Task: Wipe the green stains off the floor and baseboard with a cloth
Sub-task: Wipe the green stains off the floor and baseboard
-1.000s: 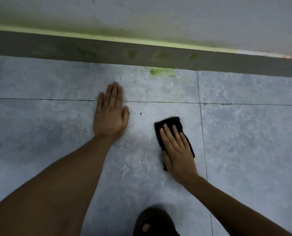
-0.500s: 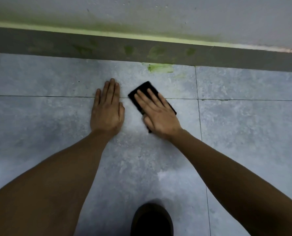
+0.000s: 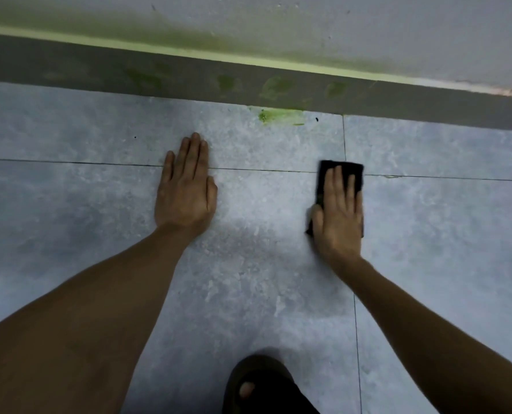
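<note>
Grey tiled floor (image 3: 248, 279), seen from above, meeting a dark grey baseboard (image 3: 69, 70) along the top of the view. Above the baseboard, a pale wall (image 3: 368, 25) with a yellow-green band along its lower edge and a hazy green tint higher up.

Left hand (image 3: 186, 192) flat on the floor, palm down, fingers straight and close together, pointing toward the baseboard, holding nothing. Fingertips lying across a horizontal grout line.

Right hand (image 3: 338, 213) also flat, fingers straight, pressing down on a black cloth (image 3: 342, 168). Cloth folded into a rough rectangle, its far end showing beyond the fingertips, one dark corner peeking out beside the thumb. Cloth lying across the same grout line, just left of a vertical grout line, well apart from the left hand.

Bright green stain (image 3: 278, 116) on the floor right at the foot of the baseboard, between the two hands in sideways position and well ahead of both. Not touched by the cloth. Several duller green smudges (image 3: 275, 88) on the baseboard face just above it, spread out in a row to left and right.

Both forearms bare, reaching in from the bottom corners. At the bottom centre, a dark sandal (image 3: 260, 383) with a toe showing.
</note>
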